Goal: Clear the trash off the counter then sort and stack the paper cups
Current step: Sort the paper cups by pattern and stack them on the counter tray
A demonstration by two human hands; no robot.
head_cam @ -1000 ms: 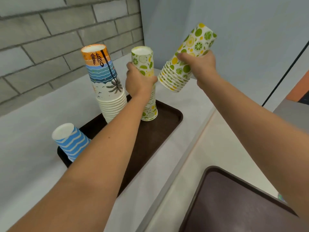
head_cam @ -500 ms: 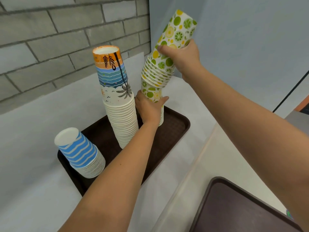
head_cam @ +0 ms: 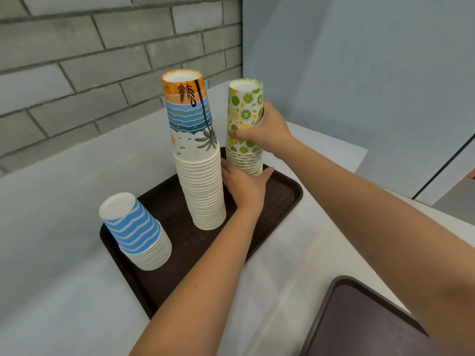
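I see both hands on the lime cup stack (head_cam: 245, 116), which stands upside down at the far right end of the brown tray (head_cam: 280, 199). The right hand (head_cam: 267, 132) wraps the upper half of the stack, with fingers curled around the far side and the thumb across the near side, so it is grasping the cups. The left hand (head_cam: 243, 186) sits low at the foot of the same stack. Its thumb is on the right side and its fingers on the left, cupping the bottom rims just above the tray. I cannot tell whether the lowest rim touches the tray, because the left hand hides it.

Just beside it on the left is the beach cup stack (head_cam: 198, 176), the tallest of the three. It is also upside down, with an orange, blue and palm-tree cup on top and white rims below. It leans a little to the left at the top. The back of the left hand is close to its lower rims; I cannot say if they touch.

The blue striped stack (head_cam: 133, 229) is the shortest. It stands well apart at the near left end of the tray and tilts slightly left.

The tray lies at an angle on the pale counter (head_cam: 64, 214), below a grey brick wall (head_cam: 102, 60). A second tray (head_cam: 372, 330) shows at the bottom right corner, on a lower surface.
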